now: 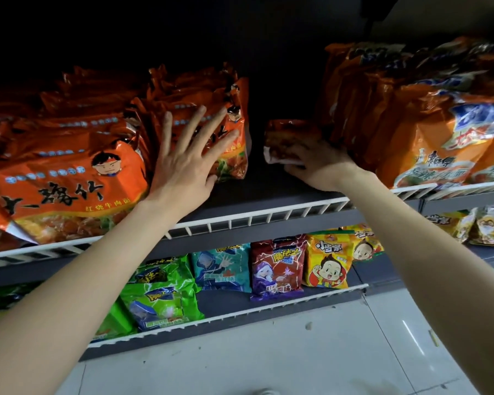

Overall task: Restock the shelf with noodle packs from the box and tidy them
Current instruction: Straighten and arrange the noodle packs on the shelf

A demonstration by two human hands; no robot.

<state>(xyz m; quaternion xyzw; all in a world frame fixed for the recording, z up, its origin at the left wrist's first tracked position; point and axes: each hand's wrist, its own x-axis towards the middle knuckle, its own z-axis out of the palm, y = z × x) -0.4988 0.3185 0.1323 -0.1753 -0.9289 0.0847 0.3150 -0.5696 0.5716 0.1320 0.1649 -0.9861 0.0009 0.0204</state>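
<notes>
Orange noodle multipacks (69, 178) fill the left of the upper shelf (257, 216). My left hand (186, 158) lies flat with spread fingers against the front pack of the middle row (234, 129), pressing it. My right hand (320, 163) grips the lower edge of a single dark red noodle pack (291, 138) lying in the gap between the rows. A second stack of orange and blue multipacks (428, 132) stands at the right, touching my right wrist. No box is in view.
A white wire rail (268, 215) runs along the upper shelf's front edge. The lower shelf holds small green (157, 297), teal, purple (277, 266) and yellow (328, 263) snack packs behind another rail. Pale tiled floor (297, 352) lies below.
</notes>
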